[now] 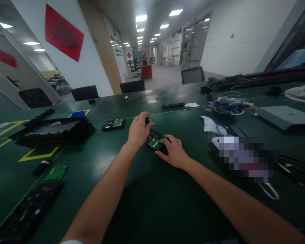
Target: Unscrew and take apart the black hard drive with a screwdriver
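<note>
In the middle of the head view a hard drive (154,143) lies on the green table with its green circuit board facing up. My left hand (139,129) is closed around a screwdriver (148,119) with a short yellow and black handle, held upright over the drive's far left end. Its tip is too small to make out. My right hand (175,150) grips the drive's right end, thumb at the near edge and fingers over the board. A second hard drive (113,124) rests to the left, beyond my left forearm.
On the left are a black tray (53,130), a loose green circuit board (57,172) and a dark panel (27,210). To the right lie a blurred-out object (246,157), a bundle of cables (227,105) and a grey metal box (286,117). A dark rod (173,105) lies farther back.
</note>
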`<state>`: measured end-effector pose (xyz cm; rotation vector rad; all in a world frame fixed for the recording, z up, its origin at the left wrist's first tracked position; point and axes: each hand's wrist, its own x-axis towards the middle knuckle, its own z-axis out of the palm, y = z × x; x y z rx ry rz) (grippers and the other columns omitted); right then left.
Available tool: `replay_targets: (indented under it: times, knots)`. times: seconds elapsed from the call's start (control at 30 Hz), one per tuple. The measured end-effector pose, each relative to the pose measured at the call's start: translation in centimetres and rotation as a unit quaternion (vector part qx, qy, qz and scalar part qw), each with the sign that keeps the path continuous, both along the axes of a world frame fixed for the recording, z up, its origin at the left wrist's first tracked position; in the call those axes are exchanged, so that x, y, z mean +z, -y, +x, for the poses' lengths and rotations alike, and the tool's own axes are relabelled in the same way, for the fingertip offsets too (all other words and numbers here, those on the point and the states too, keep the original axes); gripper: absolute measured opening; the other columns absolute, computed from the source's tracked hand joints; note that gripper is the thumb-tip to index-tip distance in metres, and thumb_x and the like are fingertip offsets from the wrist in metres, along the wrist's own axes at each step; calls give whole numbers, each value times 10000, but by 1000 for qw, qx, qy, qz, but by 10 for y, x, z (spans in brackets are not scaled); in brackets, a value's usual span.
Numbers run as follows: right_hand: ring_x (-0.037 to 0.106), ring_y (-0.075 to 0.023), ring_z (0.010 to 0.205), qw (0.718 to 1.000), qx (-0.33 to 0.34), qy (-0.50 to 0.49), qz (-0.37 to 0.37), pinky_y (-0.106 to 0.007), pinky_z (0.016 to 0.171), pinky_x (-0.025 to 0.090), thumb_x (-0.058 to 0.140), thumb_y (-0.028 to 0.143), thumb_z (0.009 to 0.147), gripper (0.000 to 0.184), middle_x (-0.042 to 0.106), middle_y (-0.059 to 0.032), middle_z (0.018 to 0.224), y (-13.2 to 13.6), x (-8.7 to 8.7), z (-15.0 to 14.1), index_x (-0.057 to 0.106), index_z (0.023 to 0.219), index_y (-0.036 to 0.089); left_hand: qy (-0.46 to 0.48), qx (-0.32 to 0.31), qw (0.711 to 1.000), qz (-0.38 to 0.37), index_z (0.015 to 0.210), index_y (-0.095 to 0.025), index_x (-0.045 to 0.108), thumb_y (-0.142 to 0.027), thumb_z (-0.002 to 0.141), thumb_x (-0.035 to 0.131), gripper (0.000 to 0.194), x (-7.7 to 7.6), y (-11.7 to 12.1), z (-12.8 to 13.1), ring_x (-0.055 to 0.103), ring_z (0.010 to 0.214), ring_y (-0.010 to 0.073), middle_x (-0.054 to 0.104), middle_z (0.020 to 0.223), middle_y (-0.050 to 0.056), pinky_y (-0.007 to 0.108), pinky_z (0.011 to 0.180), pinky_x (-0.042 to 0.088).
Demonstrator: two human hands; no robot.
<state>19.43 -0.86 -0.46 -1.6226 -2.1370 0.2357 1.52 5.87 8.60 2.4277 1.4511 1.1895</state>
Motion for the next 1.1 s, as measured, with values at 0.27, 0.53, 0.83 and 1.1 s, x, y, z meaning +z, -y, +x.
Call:
replay_targets:
  times: [0.27, 0.53, 0.83, 1.1]
  knots:
    - [447, -389, 1448, 1000, 5, -6, 25, -591, 1176, 349, 638, 576, 951, 550, 492, -217, 1518, -2, -7, 2, 622, 1341, 188, -46, 12, 999, 1, 1342, -203, 594, -89, 957, 596, 402, 0, -1, 0, 659, 1244, 296, 708, 1307, 146, 471, 1078, 512]
    - [454, -382, 1441, 1000, 0, -5, 16, -590, 1182, 349, 640, 569, 952, 538, 493, -197, 1518, -1, -4, 1, 615, 1350, 208, 6, 21, 999, -26, 1232, -213, 529, -271, 922, 753, 387, -3, -1, 0, 721, 1053, 290, 730, 1155, 126, 471, 963, 563]
    - [431, -399, 1465, 1000, 3, -2, 13, -609, 1186, 340, 629, 570, 960, 552, 477, -224, 1537, -1, -4, 1, 610, 1355, 185, -33, 8, 999, 21, 1309, -218, 630, -72, 951, 583, 390, 0, -1, -2, 641, 1252, 280, 666, 1345, 130, 447, 1084, 517]
    - [437, -396, 1462, 1000, 0, -1, 9, -584, 1192, 340, 660, 548, 949, 562, 479, -229, 1534, 0, -1, 0, 617, 1357, 163, 7, 34, 999, -33, 1289, -180, 518, -313, 917, 773, 470, -4, -2, 0, 712, 1117, 317, 725, 1189, 155, 481, 978, 563]
